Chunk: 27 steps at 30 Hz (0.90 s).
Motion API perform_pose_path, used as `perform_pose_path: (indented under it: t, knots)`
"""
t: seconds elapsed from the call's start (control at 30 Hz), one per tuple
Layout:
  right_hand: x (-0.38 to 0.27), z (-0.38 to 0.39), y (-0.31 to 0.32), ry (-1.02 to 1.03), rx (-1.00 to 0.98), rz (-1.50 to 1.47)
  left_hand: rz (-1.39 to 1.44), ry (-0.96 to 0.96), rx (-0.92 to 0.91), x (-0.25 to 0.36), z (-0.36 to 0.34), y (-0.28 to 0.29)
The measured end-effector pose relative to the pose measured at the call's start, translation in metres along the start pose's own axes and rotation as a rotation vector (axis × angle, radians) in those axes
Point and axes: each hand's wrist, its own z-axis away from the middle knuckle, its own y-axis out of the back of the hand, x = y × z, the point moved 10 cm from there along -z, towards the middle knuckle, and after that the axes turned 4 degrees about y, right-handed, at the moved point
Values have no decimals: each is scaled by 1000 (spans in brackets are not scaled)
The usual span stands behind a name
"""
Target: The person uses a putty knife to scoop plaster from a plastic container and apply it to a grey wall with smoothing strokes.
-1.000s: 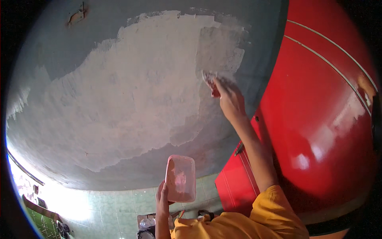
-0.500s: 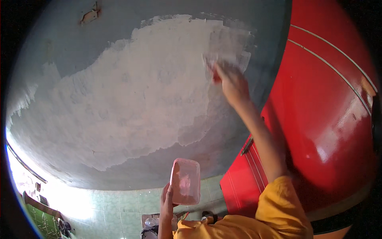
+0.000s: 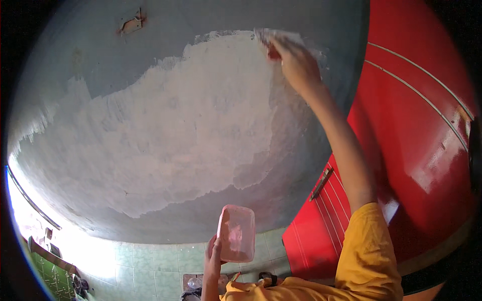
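A grey wall (image 3: 135, 55) fills most of the view, with a broad pale patch of putty (image 3: 191, 115) spread over its middle. My right hand (image 3: 301, 67) reaches up to the patch's top right edge. Its fingers close round a putty knife (image 3: 272, 53) with a red part, the blade against the wall; motion blurs it and the hand hides some of it. Low in the middle, my left hand (image 3: 213, 255) grips the left side of a clear plastic tub (image 3: 252, 228), tilted to show pinkish putty (image 3: 234, 237) inside.
A glossy red cabinet-like surface (image 3: 401, 135) with pale trim stands close on the right, beside my right arm. A rusty metal bracket (image 3: 131, 24) juts from the upper left wall. Green floor tiles (image 3: 163, 258) lie below, with a green slatted object (image 3: 47, 273) at lower left.
My right hand and the putty knife have moved up the wall to the patch's top edge. My left hand still holds the tub, and the view has shifted slightly.
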Motion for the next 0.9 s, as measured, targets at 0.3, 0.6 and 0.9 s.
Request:
perform_pose_path:
  t: [0.3, 0.6, 0.9]
  knots:
    - [-56, 150, -55, -160, -381, -244, 36, 6, 27, -13, -2, 16]
    - [5, 113, -23, -25, -15, 86, -26, 23, 37, -2, 2, 10]
    - [-37, 183, -47, -173, -189, -104, -27, 76, 37, -3, -10, 2]
